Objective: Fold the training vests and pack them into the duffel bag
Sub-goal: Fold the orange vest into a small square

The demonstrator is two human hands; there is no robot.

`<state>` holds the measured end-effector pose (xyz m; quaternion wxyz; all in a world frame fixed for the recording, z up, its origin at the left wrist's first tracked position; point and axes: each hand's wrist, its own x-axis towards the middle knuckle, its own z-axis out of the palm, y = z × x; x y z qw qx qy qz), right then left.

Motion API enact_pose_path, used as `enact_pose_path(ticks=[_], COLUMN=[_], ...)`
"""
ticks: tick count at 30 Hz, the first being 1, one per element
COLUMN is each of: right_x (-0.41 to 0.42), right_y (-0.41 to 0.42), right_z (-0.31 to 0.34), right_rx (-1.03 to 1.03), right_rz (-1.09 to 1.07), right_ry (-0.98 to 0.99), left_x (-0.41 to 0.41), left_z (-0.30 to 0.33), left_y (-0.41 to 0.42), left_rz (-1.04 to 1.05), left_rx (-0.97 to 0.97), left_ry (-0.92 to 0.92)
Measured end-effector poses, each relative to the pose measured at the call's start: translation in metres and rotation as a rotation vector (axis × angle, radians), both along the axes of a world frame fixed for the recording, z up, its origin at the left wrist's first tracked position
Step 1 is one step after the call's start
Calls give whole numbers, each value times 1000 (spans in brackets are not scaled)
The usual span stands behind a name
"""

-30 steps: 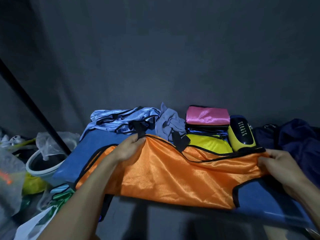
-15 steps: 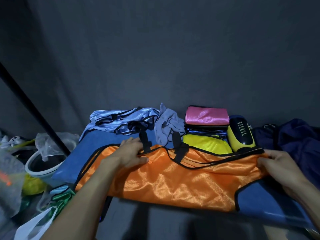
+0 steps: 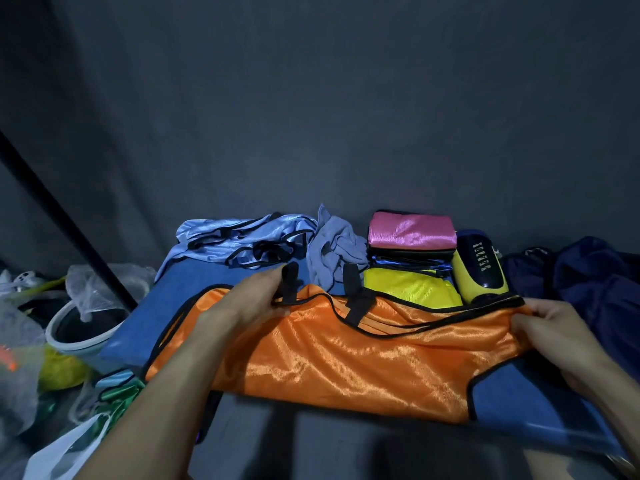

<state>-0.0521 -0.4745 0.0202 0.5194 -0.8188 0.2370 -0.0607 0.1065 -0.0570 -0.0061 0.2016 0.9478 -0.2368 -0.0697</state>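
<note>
Dim room, dark grey cloth backdrop (image 3: 346, 116) behind, black pole (image 3: 65, 223) slanting down at the left. Blue table (image 3: 214, 282) as work surface, cluttered at the far edge. Left of it, on the floor: white bucket (image 3: 81, 332) with crumpled plastic, loose plastic bags (image 3: 20, 375).

Orange vest (image 3: 346, 355) spread flat on the near part of the table, long axis running left to right, black-trimmed neck edge and straps pointing away toward the backdrop, lower hem hanging at the table's near edge. Left hand (image 3: 249, 306) on the vest's upper left, thumb and fingers pinching a black strap (image 3: 289, 284). Right hand (image 3: 550, 330) at the vest's right end, fingers curled round the bunched fabric.

Behind the vest: crumpled light-blue vests (image 3: 242, 237), grey cloth (image 3: 334, 251), folded stack with pink vest (image 3: 412, 232) on top (darker layers beneath, colours hard to tell), yellow vest (image 3: 408, 287), yellow-and-black device (image 3: 479, 268). Navy duffel bag (image 3: 595, 278) at the right, just beyond the right hand.
</note>
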Motion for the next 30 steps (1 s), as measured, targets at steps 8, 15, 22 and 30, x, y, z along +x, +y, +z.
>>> enact_pose_path(ticks=[8,15,22,30], right_x=[0,-2,-4,-4], right_y=[2,4,6,5], right_z=[0,3,5,5], right_rx=[25,19,42,24], right_rz=[21,35,43,63], right_ry=[-7,-34,-46,-51], left_x=[-4,-6,-10,-4], left_z=[4,-4,7,5], left_y=[4,10,10,0], left_rz=[124,249,283,244], left_rx=[113,-316,-616,-708], left_ry=[-40,91,398,334])
